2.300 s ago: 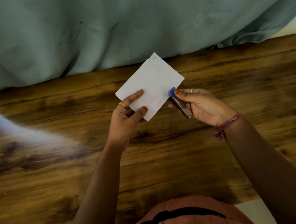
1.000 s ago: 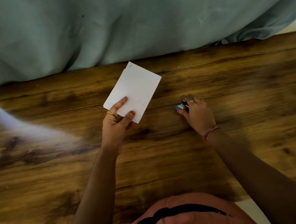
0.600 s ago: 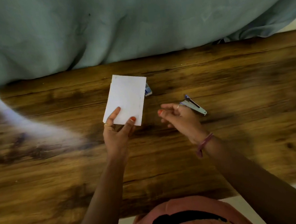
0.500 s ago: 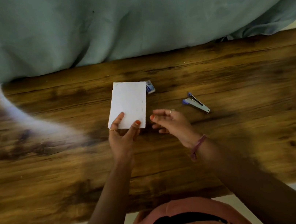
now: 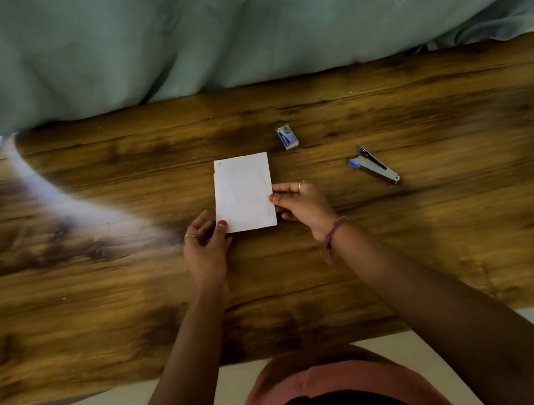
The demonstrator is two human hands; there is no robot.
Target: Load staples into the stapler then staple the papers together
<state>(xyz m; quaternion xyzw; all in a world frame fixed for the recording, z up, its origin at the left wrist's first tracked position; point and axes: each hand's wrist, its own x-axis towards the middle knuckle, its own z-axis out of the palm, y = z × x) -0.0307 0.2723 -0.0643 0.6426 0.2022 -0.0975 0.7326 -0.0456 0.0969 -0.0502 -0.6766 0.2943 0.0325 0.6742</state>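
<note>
Stapler [image 5: 373, 166] now lying on wooden table [image 5: 99, 296], both hands' fingers [image 5: 278, 197] pinching papers [image 5: 243, 193]

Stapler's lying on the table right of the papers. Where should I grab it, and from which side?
Grip the stapler across its narrow body near the middle, pinching its two long sides from above. It lies flat on the table, angled with the blue end toward the papers, nothing crowding it. The right hand is nearest.

Dark wood table [image 5: 438, 246] w/ teal curtain [image 5: 232, 27] behind, daylight streak at left.
</note>
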